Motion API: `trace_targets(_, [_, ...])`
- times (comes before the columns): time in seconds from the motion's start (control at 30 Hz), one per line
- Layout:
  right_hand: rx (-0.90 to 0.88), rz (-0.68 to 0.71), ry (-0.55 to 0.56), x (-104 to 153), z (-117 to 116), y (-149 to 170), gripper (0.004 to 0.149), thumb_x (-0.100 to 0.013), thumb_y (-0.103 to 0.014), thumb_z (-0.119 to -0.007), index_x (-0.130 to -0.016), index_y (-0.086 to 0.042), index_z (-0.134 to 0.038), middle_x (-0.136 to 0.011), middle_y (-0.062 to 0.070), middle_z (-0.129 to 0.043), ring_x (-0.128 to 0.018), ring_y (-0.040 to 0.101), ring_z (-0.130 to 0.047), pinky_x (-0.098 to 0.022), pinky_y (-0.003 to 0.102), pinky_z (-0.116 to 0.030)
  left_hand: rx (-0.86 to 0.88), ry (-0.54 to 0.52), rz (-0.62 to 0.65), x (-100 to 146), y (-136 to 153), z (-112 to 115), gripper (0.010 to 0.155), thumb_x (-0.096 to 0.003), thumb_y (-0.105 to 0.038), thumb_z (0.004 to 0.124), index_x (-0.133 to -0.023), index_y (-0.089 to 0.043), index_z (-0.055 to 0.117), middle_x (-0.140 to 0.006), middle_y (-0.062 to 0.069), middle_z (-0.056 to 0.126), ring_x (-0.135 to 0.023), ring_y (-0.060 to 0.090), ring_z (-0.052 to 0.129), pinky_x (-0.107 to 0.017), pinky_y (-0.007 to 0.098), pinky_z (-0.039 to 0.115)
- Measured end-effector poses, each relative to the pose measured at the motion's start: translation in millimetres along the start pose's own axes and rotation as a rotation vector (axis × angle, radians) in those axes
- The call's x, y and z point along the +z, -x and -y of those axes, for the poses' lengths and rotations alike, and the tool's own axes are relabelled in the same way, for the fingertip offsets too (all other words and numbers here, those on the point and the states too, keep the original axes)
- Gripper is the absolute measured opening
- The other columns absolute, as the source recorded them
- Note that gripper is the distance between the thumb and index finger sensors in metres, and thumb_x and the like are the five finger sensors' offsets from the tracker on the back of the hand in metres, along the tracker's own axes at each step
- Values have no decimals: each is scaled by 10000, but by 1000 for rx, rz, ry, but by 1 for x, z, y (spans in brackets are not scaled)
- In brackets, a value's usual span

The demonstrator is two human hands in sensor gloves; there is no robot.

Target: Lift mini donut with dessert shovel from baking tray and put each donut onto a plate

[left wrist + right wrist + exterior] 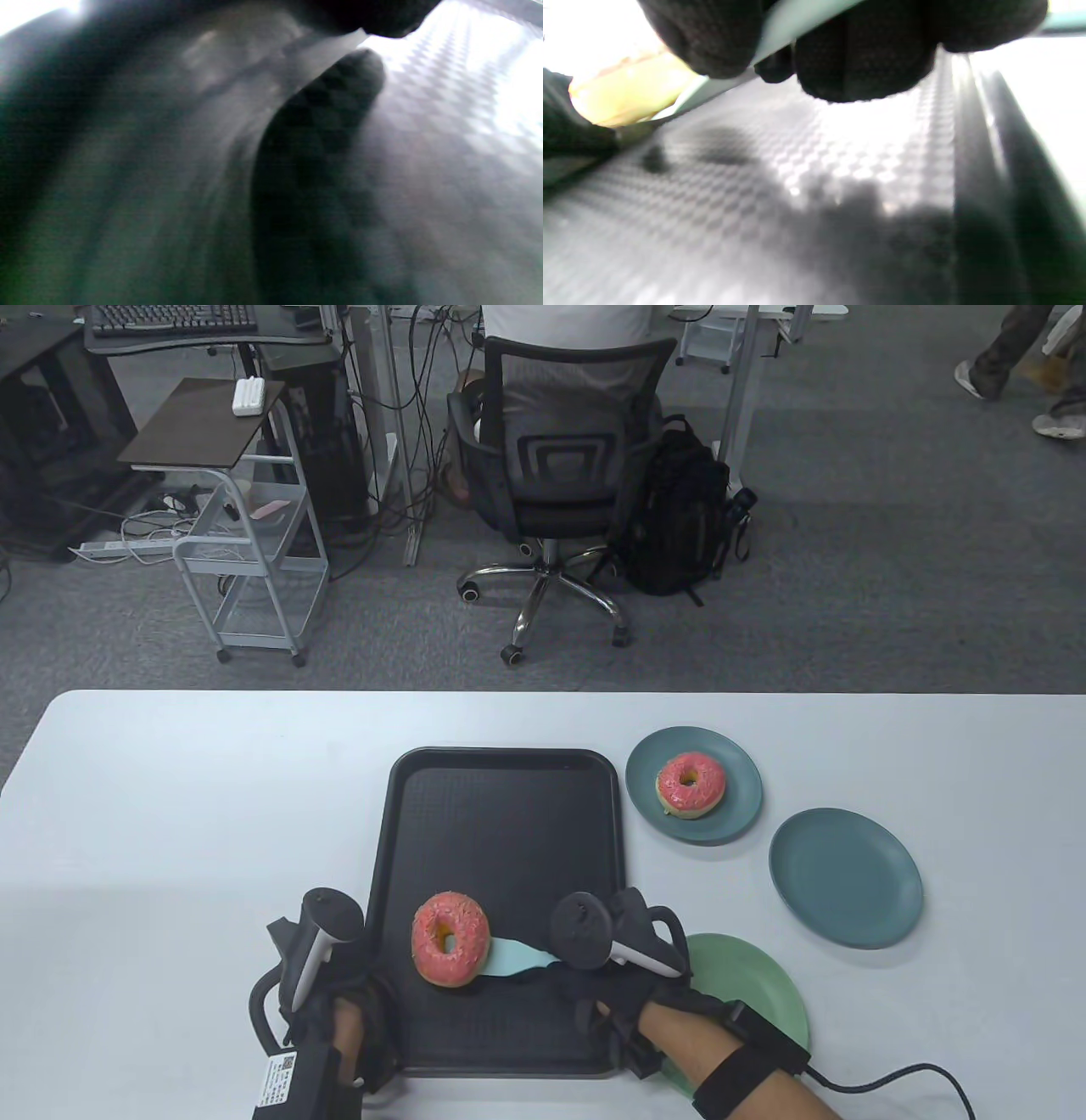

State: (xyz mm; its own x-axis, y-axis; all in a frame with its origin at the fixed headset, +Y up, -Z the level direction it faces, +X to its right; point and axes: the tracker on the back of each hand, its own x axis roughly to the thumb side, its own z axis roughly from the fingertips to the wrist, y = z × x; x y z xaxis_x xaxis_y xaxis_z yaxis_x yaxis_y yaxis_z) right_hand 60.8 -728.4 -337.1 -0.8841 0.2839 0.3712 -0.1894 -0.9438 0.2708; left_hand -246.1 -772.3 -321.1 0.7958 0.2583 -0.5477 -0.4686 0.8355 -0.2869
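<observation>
A pink-iced mini donut [450, 937] sits at the near left of the black baking tray [509, 823], tipped up on the pale blue dessert shovel [513, 959]. My right hand [585, 976] grips the shovel's handle; in the right wrist view its fingers [865, 51] curl round the handle, with the donut's yellow underside [628, 97] on the blade. My left hand [369, 984] is at the tray's left rim beside the donut, its fingers hidden under the tracker. The left wrist view is blurred, with one dark fingertip [335, 93] over the tray floor.
A second pink donut [691, 785] lies on a teal plate [738, 823] right of the tray. An empty teal plate [845, 875] stands further right. A green plate [755, 984] lies partly under my right wrist. A cable [899, 1077] trails off that wrist.
</observation>
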Motion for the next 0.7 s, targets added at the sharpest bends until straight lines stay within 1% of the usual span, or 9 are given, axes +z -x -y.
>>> trace_targets(0.17, [-42, -50, 70, 9, 26, 17, 544, -446, -382, -816, -946, -197, -712, -723, 181, -918, -460, 331, -928, -359, 470, -838, 0, 0, 0, 0, 0, 0, 614, -407, -407, 770, -950, -303, 504, -832, -19, 644, -528, 110, 869, -433, 340, 793])
trace_targets(0.27, [-46, -79, 97, 16, 37, 28, 543, -445, -381, -818, -945, -196, -713, -722, 183, -918, -460, 332, -928, -358, 470, -838, 2, 0, 1, 0, 1, 0, 614, -408, -409, 769, -951, -305, 503, -833, -21, 643, -529, 109, 868, -432, 336, 794])
trace_targets(0.57, [-60, -157, 148, 41, 52, 61, 544, -444, -381, -820, -944, -193, -716, -720, 183, -920, -459, 333, -929, -357, 471, -839, 3, -3, 2, 0, 1, 0, 614, -408, -414, 768, -951, -309, 502, -836, -25, 640, -528, 107, 867, -430, 332, 794])
trace_targets(0.7, [-71, -211, 175, 57, 59, 84, 543, -443, -379, -821, -943, -193, -717, -721, 184, -920, -459, 334, -929, -357, 472, -839, 3, -3, 2, 0, 1, 1, 614, -407, -414, 768, -951, -308, 503, -834, -25, 642, -528, 107, 867, -430, 331, 794])
